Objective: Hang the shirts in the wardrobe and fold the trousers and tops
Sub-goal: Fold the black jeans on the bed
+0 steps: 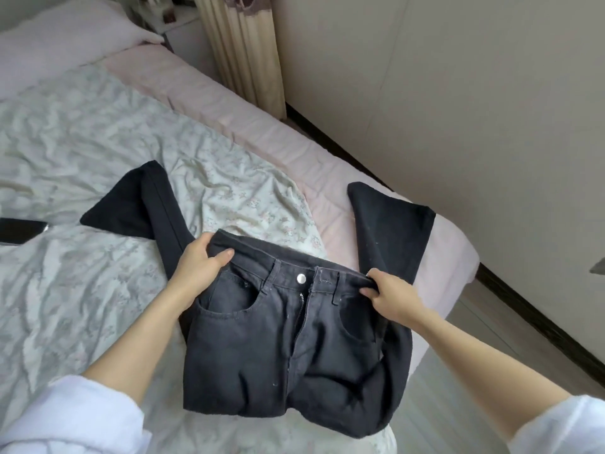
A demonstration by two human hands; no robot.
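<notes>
Black trousers [281, 348] are being gripped at both waistband corners, left hand [199, 267] and right hand [389, 294] level; the legs are trailing away across the bed [82, 152].

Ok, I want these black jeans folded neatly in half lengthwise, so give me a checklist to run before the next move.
1. Both hands on the waistband: ok. Left hand and right hand each grip the jeans at opposite ends.
2. Front facing up: ok, button and pockets show.
3. Zip closed: not ok, it looks partly open.
4. Legs straight and together: not ok, they splay apart, left leg bent.
5. Fully on the bed: not ok, right leg lies at the mattress edge.
6. Back side smooth: cannot tell.
</notes>
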